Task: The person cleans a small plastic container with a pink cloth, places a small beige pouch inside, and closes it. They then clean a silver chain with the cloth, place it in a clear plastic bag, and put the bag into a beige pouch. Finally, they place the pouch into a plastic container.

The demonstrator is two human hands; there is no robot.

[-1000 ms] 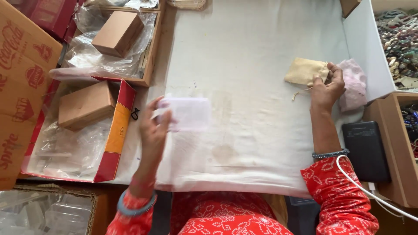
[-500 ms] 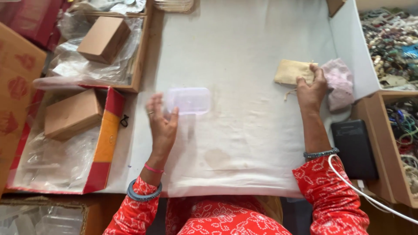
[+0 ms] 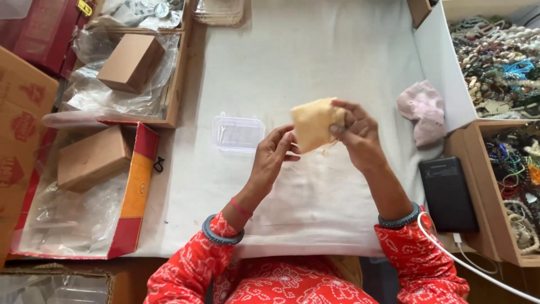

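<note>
The small beige cloth pouch (image 3: pixel 313 123) is held up in the air, just right of the clear plastic box (image 3: pixel 238 134) that rests on the white table cover (image 3: pixel 315 62). The right hand (image 3: pixel 360 135) pinches the pouch's right edge, fingers closed on the fabric, probably at its drawstring mouth, though the hand hides that. The left hand (image 3: pixel 271 157) comes up beneath the pouch, fingers loosely spread and touching its lower edge. A pink cloth (image 3: pixel 423 110) lies well right of the box.
</note>
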